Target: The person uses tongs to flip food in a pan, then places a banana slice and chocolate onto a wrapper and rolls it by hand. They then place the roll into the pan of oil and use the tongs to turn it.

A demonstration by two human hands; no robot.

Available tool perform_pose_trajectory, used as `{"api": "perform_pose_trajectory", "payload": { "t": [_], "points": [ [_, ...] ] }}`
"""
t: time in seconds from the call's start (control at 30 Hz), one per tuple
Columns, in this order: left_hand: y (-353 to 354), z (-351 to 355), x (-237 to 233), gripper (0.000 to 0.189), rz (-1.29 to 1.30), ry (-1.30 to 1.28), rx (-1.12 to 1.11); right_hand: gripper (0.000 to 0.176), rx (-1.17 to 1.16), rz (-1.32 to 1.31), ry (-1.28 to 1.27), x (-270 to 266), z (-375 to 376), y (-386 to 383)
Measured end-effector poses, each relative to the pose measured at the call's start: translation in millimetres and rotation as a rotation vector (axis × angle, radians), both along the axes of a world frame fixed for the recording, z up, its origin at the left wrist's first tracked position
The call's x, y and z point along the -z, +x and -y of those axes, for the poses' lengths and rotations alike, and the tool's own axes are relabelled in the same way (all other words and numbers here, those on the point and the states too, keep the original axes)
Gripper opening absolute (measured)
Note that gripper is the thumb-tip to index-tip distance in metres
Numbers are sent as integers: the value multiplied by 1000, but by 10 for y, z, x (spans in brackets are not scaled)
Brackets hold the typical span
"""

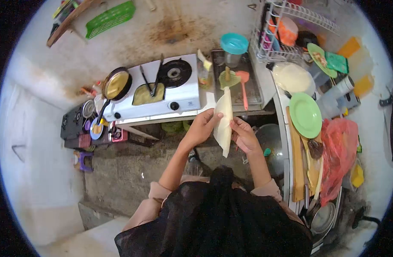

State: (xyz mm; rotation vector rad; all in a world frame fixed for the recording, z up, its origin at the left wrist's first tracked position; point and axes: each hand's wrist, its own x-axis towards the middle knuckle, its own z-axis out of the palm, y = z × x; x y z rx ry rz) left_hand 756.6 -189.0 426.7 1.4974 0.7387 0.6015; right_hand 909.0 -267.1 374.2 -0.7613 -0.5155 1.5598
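Note:
A thin, pale, folded dough sheet (222,126) is held upright in front of my body. My left hand (200,129) pinches its left side, thumb across the front. On the other side, my right hand (246,135) grips the lower right edge. Beyond the sheet's top lies a green slotted utensil (229,79), beside an orange spatula (243,88), both on a dark tray (251,95). Whether anything is tucked inside the fold cannot be seen.
A frying pan (116,84) with yellowish contents sits on the white stove (183,95). Black tongs (153,81) rest over a greenish sheet. On the right counter are a green plate (305,115), a red plastic bag (338,150) and a stack of pale round sheets (293,77).

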Motion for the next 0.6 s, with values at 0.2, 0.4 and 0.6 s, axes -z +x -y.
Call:
{"api": "perform_pose_trajectory", "payload": {
  "t": [0.2,0.4,0.6],
  "points": [
    [-520,-52,127,25,-67,151,-326,27,-78,56,-18,-33,-329,-553],
    [-1248,-284,233,20,-96,525,-604,23,-165,143,16,-58,-762,-1364],
    [-2132,-495,114,17,-131,454,-893,20,-116,329,25,-24,-1229,-2417]
  ]
}}
